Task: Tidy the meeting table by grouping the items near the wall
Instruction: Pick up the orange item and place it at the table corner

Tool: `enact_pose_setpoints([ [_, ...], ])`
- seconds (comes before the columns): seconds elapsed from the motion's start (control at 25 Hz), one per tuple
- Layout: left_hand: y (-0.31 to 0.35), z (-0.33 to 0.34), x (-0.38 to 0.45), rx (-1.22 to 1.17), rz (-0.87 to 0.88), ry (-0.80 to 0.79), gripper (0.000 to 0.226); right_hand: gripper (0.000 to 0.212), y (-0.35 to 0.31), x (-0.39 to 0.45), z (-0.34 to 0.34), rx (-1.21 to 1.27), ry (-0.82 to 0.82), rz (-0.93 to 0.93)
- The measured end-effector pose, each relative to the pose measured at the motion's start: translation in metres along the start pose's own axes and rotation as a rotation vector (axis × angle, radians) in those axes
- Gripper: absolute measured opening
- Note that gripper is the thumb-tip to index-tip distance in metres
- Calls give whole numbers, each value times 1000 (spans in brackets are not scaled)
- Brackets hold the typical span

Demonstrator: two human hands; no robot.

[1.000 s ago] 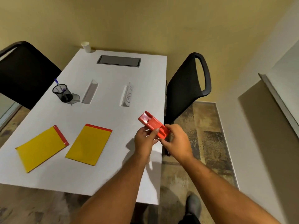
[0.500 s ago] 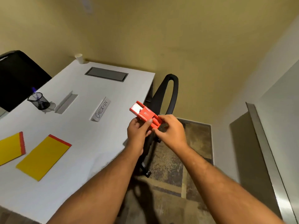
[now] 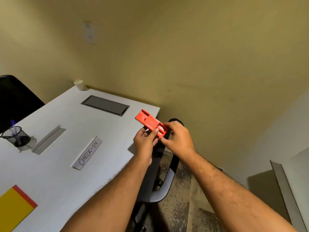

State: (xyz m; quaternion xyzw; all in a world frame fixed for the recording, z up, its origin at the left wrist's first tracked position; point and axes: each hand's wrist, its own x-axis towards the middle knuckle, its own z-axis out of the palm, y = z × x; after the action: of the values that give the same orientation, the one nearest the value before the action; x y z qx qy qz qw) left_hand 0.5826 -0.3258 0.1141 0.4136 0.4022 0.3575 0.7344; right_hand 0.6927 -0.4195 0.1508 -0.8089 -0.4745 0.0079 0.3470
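Note:
Both hands hold a flat red plastic holder [image 3: 148,122] in the air above the right edge of the white table [image 3: 55,173], not far from the yellow wall. My left hand [image 3: 145,142] grips its near end from the left and below. My right hand [image 3: 178,139] pinches the same end from the right. On the table lie a "CHECK-IN" name sign [image 3: 87,153], a second blank sign [image 3: 48,139], a black mesh pen cup [image 3: 15,136] with a blue pen, a yellow pad [image 3: 13,209] with a red edge, and a white paper cup [image 3: 79,84] at the wall.
A grey cable hatch [image 3: 105,105] is set into the table near the wall. A black chair [image 3: 164,166] stands tucked at the table's right side, under my hands. Another black chair [image 3: 15,101] is at the left. A pale wall and ledge [image 3: 287,190] are at the right.
My view and both hands have moved forward toward the wall end of the table, carrying the red holder. The yellow pads have slid toward the lower left edge of view.

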Motion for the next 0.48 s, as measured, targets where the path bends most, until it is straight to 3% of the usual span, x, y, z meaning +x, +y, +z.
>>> enact_pose_setpoints([
  [0.12, 11, 25, 43, -7, 16, 43, 54, 40, 13, 52, 0, -28, -23, 30],
  [0.36, -5, 58, 165, 118, 3, 164, 21, 33, 61, 188, 46, -83, -204, 65],
  [0.48, -23, 67, 228, 219, -62, 118, 41, 25, 102, 256, 81, -120, -326, 91],
])
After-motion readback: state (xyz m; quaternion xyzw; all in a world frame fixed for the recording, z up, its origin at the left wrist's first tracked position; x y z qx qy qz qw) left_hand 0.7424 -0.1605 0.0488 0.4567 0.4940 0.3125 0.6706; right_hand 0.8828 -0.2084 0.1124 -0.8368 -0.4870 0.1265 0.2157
